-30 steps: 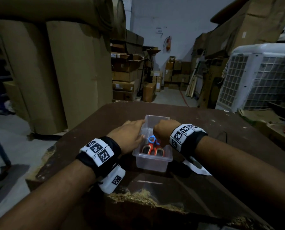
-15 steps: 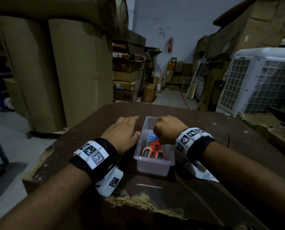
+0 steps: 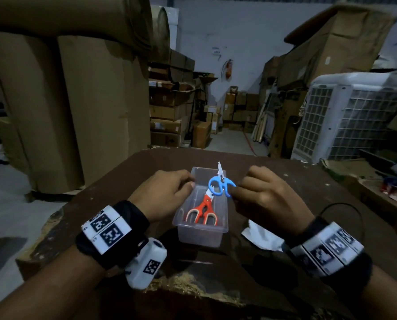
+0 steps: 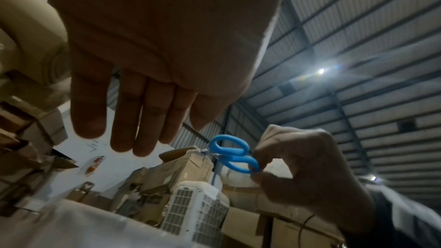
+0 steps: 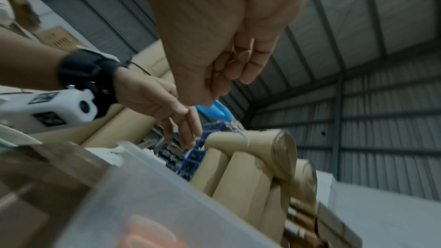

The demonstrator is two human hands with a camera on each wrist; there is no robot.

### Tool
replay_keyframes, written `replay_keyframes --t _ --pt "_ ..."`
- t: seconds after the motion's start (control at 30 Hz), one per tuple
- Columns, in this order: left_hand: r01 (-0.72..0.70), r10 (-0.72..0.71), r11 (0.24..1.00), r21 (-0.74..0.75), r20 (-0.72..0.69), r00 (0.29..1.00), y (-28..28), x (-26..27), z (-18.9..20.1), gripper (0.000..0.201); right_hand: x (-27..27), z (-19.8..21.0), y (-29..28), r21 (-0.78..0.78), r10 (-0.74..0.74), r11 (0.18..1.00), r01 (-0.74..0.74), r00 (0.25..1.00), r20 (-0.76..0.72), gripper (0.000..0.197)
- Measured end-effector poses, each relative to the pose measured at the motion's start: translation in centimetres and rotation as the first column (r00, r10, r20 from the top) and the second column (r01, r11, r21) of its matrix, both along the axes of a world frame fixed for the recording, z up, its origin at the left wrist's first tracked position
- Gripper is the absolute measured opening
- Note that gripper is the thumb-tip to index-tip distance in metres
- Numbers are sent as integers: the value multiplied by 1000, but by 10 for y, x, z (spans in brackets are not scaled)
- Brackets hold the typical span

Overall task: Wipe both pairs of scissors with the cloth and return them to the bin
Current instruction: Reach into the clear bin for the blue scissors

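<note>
Tall brown cardboard rolls (image 3: pixel 61 107) stand on the floor to the left of the scene, and a white air cooler (image 3: pixel 354 116) with a grid front stands to the right, with stacked cartons behind. Between them is the dark brown tabletop (image 3: pixel 285 181), its near edge chipped and ragged.

Near the middle of the tabletop sits a clear plastic bin (image 3: pixel 199 236), long side running away from the person. The red-handled scissors (image 3: pixel 203 210) lie inside it, handles toward the near end and blades pointing away.

The left hand (image 3: pixel 164 196) rests beside the bin's left wall with its fingertips at the rim; from the left wrist view its fingers (image 4: pixel 124 112) are straight and loosely together, holding nothing. The right hand (image 3: pixel 262 197) is raised just right of the bin, its thumb and fingers pinching one loop of the blue-handled scissors (image 3: pixel 220 184). That pair is held above the far half of the bin, clear of it, blades pointing up and away.

A white cloth (image 3: pixel 262 239) lies crumpled on the tabletop just right of the bin's near corner, partly hidden under the right wrist. Both wrists wear black bands (image 3: pixel 114 229) with white marker tags.
</note>
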State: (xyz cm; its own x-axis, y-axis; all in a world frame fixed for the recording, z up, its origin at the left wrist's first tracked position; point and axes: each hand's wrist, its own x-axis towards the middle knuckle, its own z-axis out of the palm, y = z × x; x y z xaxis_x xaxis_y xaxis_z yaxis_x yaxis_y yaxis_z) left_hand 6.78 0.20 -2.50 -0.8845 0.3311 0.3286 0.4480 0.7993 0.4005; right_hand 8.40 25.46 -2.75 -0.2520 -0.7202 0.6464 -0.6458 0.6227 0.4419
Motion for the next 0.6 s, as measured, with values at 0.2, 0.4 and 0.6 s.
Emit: replay_keyframes --t 0.2,0.4,0.6 --pt "210 -278 869 448 90 956 32 22 5 27 47 -11 19 -58 74 995 -83 987 -143 14" --pt "191 -540 584 789 201 817 66 33 1 26 66 -14 30 -4 79 997 -83 965 -250 10" --pt "72 -563 462 884 229 794 85 27 -11 19 57 -17 35 1 77 997 -80 963 -258 11"
